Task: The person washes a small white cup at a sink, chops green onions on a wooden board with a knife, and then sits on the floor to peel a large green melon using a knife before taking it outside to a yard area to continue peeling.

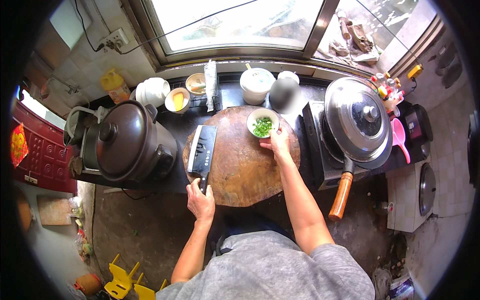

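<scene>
A round wooden chopping board [243, 168] lies on the dark counter before me. My left hand [201, 201] grips the black handle of a Chinese cleaver [203, 148], whose broad blade points away from me over the board's left side. With thumb and fingers, my right hand [278, 143] holds the near right rim of a small white bowl [252, 117] at the far right of the board. Chopped green onion [262, 126] fills the bottom of that bowl. Whether the bowl rests on the wood or hangs just above it, I cannot tell.
A large lidded brown pot [122, 138] stands at left near the sink. At right, a lidded wok [356, 120] sits on a gas stove [318, 150], its wooden handle [341, 197] jutting towards me. Behind the board are a white tub [256, 92] and a bowl with ginger [177, 101].
</scene>
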The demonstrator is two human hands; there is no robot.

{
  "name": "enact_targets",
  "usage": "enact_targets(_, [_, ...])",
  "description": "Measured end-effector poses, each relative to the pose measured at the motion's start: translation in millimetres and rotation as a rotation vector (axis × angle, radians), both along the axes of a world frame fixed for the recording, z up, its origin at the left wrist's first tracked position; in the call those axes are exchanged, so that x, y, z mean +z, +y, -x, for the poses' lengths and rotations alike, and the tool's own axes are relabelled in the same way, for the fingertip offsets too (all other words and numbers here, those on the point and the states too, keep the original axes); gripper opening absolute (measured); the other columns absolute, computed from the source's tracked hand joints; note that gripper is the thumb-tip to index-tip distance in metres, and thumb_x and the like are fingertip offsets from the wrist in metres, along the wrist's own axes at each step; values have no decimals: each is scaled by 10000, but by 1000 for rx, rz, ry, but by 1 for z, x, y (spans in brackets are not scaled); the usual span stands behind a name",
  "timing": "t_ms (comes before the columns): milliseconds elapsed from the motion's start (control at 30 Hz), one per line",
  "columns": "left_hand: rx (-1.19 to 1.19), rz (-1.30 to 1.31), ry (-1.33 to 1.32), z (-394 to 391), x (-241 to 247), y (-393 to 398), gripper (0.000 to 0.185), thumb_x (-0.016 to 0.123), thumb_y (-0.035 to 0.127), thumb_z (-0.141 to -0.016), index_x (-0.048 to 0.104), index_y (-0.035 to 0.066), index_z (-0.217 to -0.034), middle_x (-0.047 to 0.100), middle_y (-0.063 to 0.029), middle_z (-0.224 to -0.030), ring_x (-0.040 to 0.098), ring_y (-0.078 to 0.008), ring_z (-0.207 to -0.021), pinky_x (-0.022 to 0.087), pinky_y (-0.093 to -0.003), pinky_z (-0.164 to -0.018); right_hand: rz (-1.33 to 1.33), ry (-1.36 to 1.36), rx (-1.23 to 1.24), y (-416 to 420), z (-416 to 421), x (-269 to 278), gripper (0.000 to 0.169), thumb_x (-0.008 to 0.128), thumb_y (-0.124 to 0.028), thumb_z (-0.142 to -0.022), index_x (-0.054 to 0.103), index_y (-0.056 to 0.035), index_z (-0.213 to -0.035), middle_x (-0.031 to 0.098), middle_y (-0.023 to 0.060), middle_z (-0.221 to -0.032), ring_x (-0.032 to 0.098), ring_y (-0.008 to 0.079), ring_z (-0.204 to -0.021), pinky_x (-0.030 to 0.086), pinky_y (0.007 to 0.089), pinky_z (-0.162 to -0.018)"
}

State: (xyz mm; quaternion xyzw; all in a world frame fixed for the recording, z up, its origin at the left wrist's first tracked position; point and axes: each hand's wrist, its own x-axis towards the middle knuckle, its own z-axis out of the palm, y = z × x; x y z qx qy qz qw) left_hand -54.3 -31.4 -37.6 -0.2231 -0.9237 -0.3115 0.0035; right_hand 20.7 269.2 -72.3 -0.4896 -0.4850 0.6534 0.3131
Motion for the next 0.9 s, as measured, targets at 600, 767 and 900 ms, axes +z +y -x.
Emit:
enact_targets(600, [-126, 1, -20, -1, -9, -4, 464, 698, 62, -806, 539, 61, -1242, 531, -166, -1079, 531, -364, -1064, 469, -443, -895, -870, -287, 592, -121, -46, 19, 140, 589, 2, -858, 653, -48, -972, 628, 168, -919, 638, 371, -873, 525, 406, -764])
enact_targets(767, [-116, 50, 10, 12, -7, -4, 467, 710, 105, -814, 542, 70, -1249, 546, -142, -1075, 541, -338, -1051, 490, -429, -869, -889, -258, 548, -137, -36, 24, 117, 588, -9, -888, 647, -37, -985, 625, 160, -895, 642, 345, -855, 516, 383, -749])
enact_targets(900, [-104, 3, 185, 3, 13, -51, 332, 691, 196, -840, 590, 88, -1137, 553, -106, -1053, 546, -296, -971, 447, -415, -808, -998, -203, 613, -167, -23, 42, 83, 587, -65, -914, 637, -53, -978, 638, 175, -898, 622, 367, -801, 511, 417, -702])
